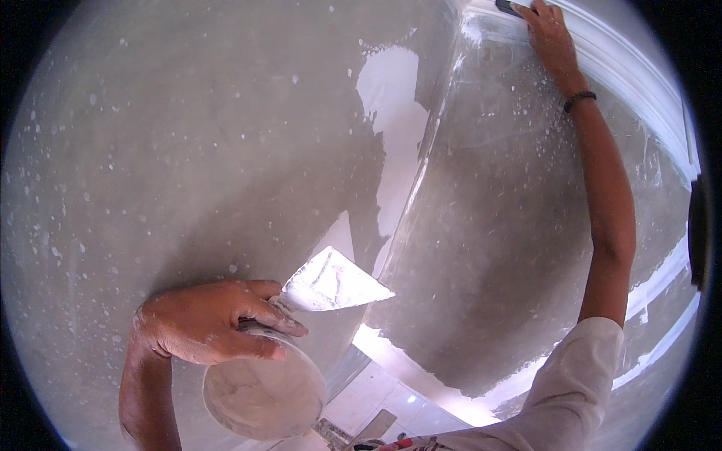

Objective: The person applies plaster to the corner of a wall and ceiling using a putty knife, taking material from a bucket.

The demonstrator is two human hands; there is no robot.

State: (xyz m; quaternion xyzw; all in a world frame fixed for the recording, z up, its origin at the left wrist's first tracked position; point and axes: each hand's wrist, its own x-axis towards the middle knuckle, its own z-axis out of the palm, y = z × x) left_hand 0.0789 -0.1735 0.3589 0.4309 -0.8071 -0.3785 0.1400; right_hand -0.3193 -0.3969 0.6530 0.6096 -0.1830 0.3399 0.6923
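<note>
The grey wall (188,150) is the largest surface, spreading behind and above the bucket (208,397), with many pale spatters that would be worth keeping in mind when the pressure of a stroke is chosen. Far up and to the right of the bucket runs the white moulding (626,68); its grooves probably call for light, lengthwise strokes rather than hard cross-cuts. A smooth white patch (398,154) lies above and right of the bucket, ragged on its left side; its edges would best be feathered thin.

The bucket's round mouth faces the viewer; how much it holds I cannot tell. The left grip (218,319) is at its upper rim, fingers closed on the hidden handle end of a triangular blade (335,282), thumb over the mouth. Whether this grip also bears the bucket's weight cannot be told; a steady wrist should guard against tipping. The blade, smeared with white, sticks out up and right of the bucket, so its corner is best kept off the wall.

The right grip (553,37), far up-right of the bucket, is wrapped round a small dark tool (508,8) against the moulding; a low, even angle should suit.
</note>
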